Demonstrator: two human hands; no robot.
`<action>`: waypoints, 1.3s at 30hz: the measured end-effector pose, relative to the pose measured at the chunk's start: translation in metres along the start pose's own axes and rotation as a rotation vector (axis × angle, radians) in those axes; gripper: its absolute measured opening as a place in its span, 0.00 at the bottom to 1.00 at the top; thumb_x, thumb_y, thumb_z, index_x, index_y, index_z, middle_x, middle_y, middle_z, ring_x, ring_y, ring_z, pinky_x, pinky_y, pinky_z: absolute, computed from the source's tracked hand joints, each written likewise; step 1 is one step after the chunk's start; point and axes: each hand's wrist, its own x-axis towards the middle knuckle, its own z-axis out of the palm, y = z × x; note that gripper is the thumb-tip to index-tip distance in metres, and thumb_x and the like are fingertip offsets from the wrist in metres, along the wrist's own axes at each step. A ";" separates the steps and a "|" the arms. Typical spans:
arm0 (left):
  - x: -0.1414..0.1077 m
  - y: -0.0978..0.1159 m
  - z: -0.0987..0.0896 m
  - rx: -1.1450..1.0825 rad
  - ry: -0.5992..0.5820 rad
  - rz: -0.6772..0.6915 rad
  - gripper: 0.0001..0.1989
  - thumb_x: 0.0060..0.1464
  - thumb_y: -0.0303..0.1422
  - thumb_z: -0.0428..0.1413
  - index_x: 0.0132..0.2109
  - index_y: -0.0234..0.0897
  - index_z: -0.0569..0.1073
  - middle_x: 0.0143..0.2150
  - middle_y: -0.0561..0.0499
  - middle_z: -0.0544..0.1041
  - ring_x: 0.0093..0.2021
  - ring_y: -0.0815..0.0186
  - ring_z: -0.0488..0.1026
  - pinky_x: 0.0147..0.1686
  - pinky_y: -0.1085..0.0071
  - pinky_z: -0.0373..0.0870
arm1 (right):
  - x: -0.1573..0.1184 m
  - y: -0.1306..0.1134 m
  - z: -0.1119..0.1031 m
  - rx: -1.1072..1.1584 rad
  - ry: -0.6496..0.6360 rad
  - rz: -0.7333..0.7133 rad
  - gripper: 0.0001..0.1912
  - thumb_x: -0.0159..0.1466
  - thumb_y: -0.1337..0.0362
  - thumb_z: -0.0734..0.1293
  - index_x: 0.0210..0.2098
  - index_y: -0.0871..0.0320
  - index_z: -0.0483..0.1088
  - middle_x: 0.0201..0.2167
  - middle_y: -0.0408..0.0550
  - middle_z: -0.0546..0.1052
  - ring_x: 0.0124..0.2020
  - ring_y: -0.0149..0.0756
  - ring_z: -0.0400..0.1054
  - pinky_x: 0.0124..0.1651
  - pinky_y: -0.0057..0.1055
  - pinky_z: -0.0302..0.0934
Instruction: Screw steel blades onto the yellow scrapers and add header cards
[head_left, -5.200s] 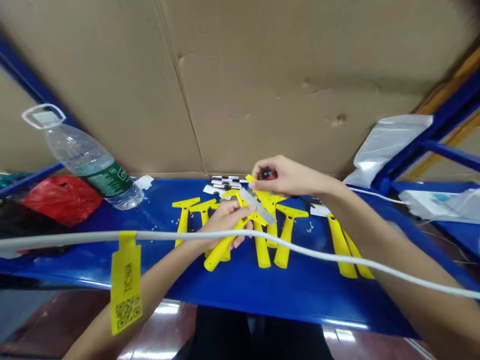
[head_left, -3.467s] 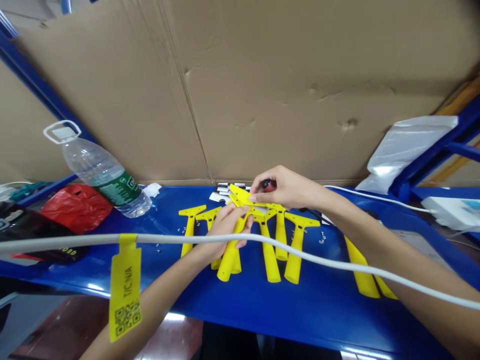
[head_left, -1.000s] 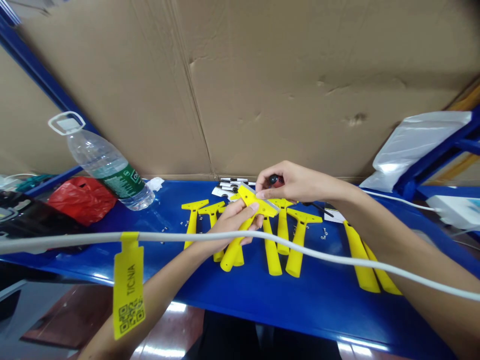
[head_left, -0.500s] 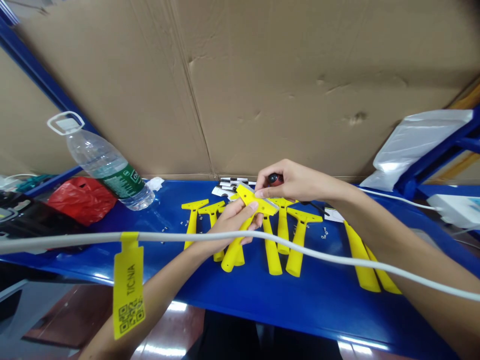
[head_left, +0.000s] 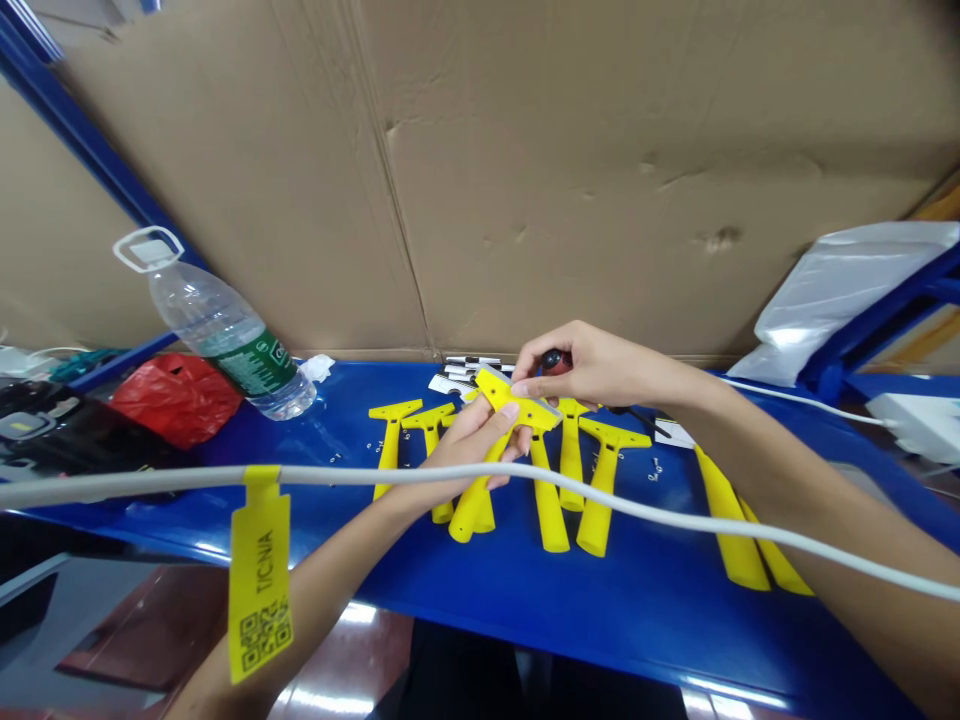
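The left hand (head_left: pixel 472 440) is closed around the handle of a yellow plastic T-shaped scraper (head_left: pixel 534 412) with a thin grey metal strip along its head, its thumb lying on the front near the neck; the scraper is held above the blue metal worktop (head_left: pixel 450 610), tilted, its head up and its round handle end towards the person; the right hand (head_left: pixel 581 365) meets it there, thumb and fingertips at the head, while its curled fingers clasp a screwdriver with a black-and-red handle (head_left: pixel 553 362), its dark shaft pointing out to the right; the two hands are close together at the scraper.

Around and beneath them lie more yellow T-shaped scrapers (head_left: pixel 551 510), fanned across the worktop, with two yellow handles (head_left: pixel 731 520) apart on the right, partly under the forearm; tiny metal pieces (head_left: pixel 654 470) are scattered between; a stack of white-and-black pieces (head_left: pixel 454 382) sits behind, near the brown cardboard panel (head_left: pixel 562 150); a clear plastic bottle with a green label (head_left: pixel 251 355) leans on the left beside a red plastic bag (head_left: pixel 178 400); a white cable with a yellow tag (head_left: pixel 260 580) crosses in front.
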 end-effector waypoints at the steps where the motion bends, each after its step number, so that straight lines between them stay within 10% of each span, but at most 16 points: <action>1: 0.000 0.000 0.000 0.006 0.002 0.013 0.22 0.71 0.54 0.63 0.48 0.40 0.69 0.37 0.53 0.78 0.22 0.74 0.67 0.19 0.77 0.68 | 0.000 -0.001 0.000 0.006 -0.003 0.001 0.13 0.70 0.53 0.75 0.39 0.57 0.84 0.28 0.41 0.76 0.27 0.29 0.60 0.33 0.32 0.53; 16: -0.008 0.008 0.006 0.033 0.005 0.056 0.21 0.71 0.53 0.63 0.53 0.41 0.70 0.38 0.53 0.80 0.22 0.74 0.69 0.21 0.74 0.66 | -0.010 -0.027 0.001 0.028 0.009 0.016 0.15 0.67 0.50 0.78 0.38 0.56 0.86 0.25 0.42 0.75 0.24 0.30 0.58 0.27 0.33 0.52; 20: -0.025 0.016 0.004 0.189 0.110 0.148 0.22 0.72 0.53 0.62 0.56 0.38 0.77 0.47 0.44 0.84 0.36 0.65 0.81 0.39 0.68 0.79 | -0.015 -0.033 -0.003 0.012 0.088 -0.020 0.16 0.66 0.49 0.79 0.38 0.56 0.86 0.25 0.43 0.75 0.24 0.29 0.59 0.26 0.32 0.51; 24: -0.075 0.016 -0.043 0.544 0.494 0.297 0.20 0.72 0.50 0.63 0.56 0.39 0.84 0.52 0.43 0.85 0.55 0.57 0.83 0.60 0.62 0.77 | -0.024 -0.036 -0.014 0.013 0.153 0.036 0.21 0.65 0.44 0.81 0.41 0.57 0.87 0.23 0.44 0.74 0.22 0.28 0.58 0.23 0.33 0.49; 29: -0.147 0.011 -0.148 0.917 0.931 0.061 0.26 0.59 0.54 0.69 0.49 0.36 0.85 0.46 0.44 0.87 0.46 0.55 0.82 0.52 0.61 0.77 | -0.029 -0.037 -0.019 0.061 0.261 0.048 0.27 0.60 0.40 0.84 0.41 0.57 0.87 0.24 0.43 0.74 0.20 0.27 0.59 0.21 0.34 0.49; 33: -0.164 0.012 -0.190 0.980 0.880 -0.134 0.32 0.48 0.61 0.70 0.45 0.36 0.85 0.40 0.43 0.87 0.41 0.54 0.80 0.47 0.61 0.76 | -0.027 -0.036 -0.015 0.111 0.212 0.087 0.26 0.61 0.40 0.83 0.42 0.56 0.87 0.22 0.43 0.74 0.18 0.27 0.61 0.19 0.33 0.49; 39: -0.148 0.017 -0.201 1.099 0.741 -0.189 0.28 0.48 0.60 0.69 0.38 0.39 0.86 0.38 0.44 0.87 0.38 0.56 0.79 0.44 0.63 0.74 | -0.028 -0.037 -0.012 0.179 0.137 0.093 0.23 0.63 0.41 0.83 0.42 0.55 0.87 0.18 0.42 0.71 0.15 0.28 0.61 0.16 0.32 0.51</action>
